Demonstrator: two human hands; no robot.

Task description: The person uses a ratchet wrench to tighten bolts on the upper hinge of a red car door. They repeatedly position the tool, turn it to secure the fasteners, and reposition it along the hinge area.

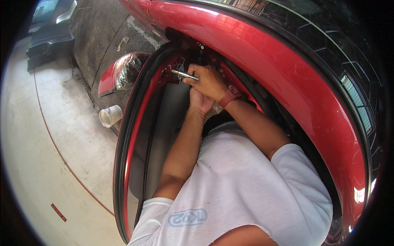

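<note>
My right hand (209,81), with a red watch (231,95) on its wrist, is closed around a slim silver hand tool (182,74). It looks like a wrench or ratchet handle, and one end reaches the hinge-side edge of the open car door (133,119). My left hand (199,101) is just below the right, close against it. Its fingers are mostly hidden behind the right hand. Both hands are in the gap between the door and the red car body (262,45), near metal hinge parts (180,64) at the door's front edge.
Beyond the door, a removed lamp with a red panel (123,74) lies on the dark floor. A white bucket (111,116) lies beside the door's outer side. Farther left is a dark grey plastic part (50,45). The door and car body closely flank my arms.
</note>
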